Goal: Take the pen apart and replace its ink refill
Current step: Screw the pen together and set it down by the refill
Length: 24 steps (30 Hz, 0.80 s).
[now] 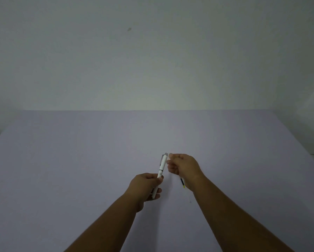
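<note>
My left hand (146, 186) grips the lower half of a white pen (162, 165), which points up and away with its grey clip end on top. My right hand (183, 169) hovers just right of the pen's top, fingers curled, thumb tip almost touching the cap end. A thin dark refill (182, 183) with a yellowish tip sticks out below my right palm; whether the hand holds it or it lies on the table beneath, I cannot tell.
A pale lilac table (80, 160) spreads wide under both arms, its far edge meeting a plain white wall (152, 60). A tiny speck (190, 202) lies on the table near my right forearm.
</note>
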Available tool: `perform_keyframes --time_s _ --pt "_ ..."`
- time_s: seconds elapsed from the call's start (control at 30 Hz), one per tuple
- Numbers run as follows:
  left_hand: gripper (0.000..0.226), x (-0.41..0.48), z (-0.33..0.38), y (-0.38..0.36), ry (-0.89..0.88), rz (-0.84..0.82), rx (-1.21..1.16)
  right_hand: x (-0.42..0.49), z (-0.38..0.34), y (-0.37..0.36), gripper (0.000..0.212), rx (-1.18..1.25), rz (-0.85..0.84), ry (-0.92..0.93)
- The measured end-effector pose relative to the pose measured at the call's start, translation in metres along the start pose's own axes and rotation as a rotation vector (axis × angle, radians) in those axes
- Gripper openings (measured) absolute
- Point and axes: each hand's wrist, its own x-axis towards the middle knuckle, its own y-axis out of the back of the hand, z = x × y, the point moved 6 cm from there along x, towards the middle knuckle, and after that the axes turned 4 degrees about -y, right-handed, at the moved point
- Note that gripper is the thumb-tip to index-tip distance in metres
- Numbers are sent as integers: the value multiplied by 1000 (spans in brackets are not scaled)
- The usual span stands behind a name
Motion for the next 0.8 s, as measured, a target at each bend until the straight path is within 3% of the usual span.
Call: perform_keyframes --time_s 0.07,0.13,0.23,0.3,0.53,0.8 --pt "17 5 -5 1 15 6 1 7 3 20 14 -131 138 -4" --pt "16 13 -12 2 8 38 38 11 10 37 23 -444 229 -2" --pt "17 24 -24 -1 -5 88 80 9 29 42 20 -831 207 -27" --pt "17 31 -35 -4 -6 113 111 8 43 41 18 -944 196 -40" --pt "16 44 -64 -8 -20 222 257 8 71 42 15 -921 269 -26" --pt "16 47 -70 -15 -52 269 329 10 79 26 15 -832 234 -25"
